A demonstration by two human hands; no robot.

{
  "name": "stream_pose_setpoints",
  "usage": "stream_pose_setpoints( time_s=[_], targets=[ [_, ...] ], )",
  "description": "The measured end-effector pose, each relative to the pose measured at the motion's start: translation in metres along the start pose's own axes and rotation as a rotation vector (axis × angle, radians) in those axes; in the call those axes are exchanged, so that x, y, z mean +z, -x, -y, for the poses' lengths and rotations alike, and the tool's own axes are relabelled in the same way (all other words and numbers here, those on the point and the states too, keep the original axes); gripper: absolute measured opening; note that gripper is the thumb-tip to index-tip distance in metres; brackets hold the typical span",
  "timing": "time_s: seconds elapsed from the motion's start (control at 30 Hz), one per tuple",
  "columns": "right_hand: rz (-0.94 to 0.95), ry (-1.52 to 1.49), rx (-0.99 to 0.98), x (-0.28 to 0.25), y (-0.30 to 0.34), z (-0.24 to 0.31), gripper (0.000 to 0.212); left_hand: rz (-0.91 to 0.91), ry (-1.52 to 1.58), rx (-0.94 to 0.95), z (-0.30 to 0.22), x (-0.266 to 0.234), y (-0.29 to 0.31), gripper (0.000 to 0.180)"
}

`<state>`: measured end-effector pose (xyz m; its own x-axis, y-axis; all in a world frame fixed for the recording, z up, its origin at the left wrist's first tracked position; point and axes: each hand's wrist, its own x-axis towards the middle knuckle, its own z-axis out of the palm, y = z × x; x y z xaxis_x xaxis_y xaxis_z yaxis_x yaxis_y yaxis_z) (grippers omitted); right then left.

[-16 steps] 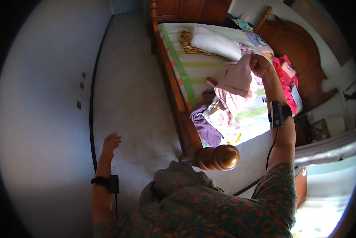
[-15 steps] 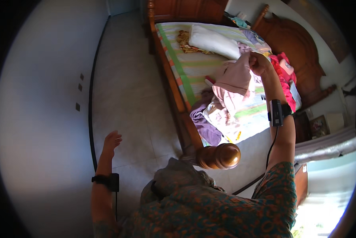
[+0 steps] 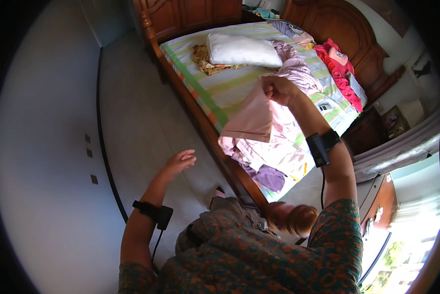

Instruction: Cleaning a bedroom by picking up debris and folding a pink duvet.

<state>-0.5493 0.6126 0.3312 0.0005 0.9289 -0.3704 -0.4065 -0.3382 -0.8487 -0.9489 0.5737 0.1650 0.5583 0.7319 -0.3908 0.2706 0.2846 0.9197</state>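
Note:
My right hand (image 3: 279,90) is closed on the upper edge of a pale pink cloth (image 3: 252,115), which hangs down over the near part of the bed; whether it is a garment cannot be made out. My left hand (image 3: 182,160) is held out over the floor beside the bed, its fingers apart and nothing in them. Beneath the raised cloth lies a heap of light pink fabric (image 3: 283,164), with a folded purple cloth (image 3: 269,177) at its near end. A lilac crumpled cloth (image 3: 298,68) spreads beyond my right hand.
The striped bed (image 3: 220,98) has a wooden side rail and a rounded bedpost (image 3: 298,219) close to my body. A white pillow (image 3: 242,50) rests on patterned brown cloth. Red clothing (image 3: 335,68) with a pink cap lies near the headboard. A white wall (image 3: 48,147) bounds the left.
My right hand has come left and a little lower with the pink cloth, which now hangs stretched over the pile. My left hand has moved right, towards the bed. The view has shifted.

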Motion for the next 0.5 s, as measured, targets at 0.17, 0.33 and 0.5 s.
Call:
stream_pose_setpoints(
  time_s=[0.17, 0.33, 0.5],
  targets=[
    [-0.012, -0.015, -0.057, 0.026, -0.057, -0.005, 0.018, 0.183, -0.125, -0.074, -0.022, -0.008, -0.078, 0.07],
    [-0.032, -0.107, -0.069, 0.041, -0.081, -0.031, 0.016, 0.4, -0.146, 0.096, -0.04, 0.018, -0.153, 0.059],
    [-0.106, -0.219, -0.076, 0.041, -0.074, -0.029, 0.013, 0.416, -0.27, 0.163, -0.048, 0.04, -0.247, 0.044]
  ],
)
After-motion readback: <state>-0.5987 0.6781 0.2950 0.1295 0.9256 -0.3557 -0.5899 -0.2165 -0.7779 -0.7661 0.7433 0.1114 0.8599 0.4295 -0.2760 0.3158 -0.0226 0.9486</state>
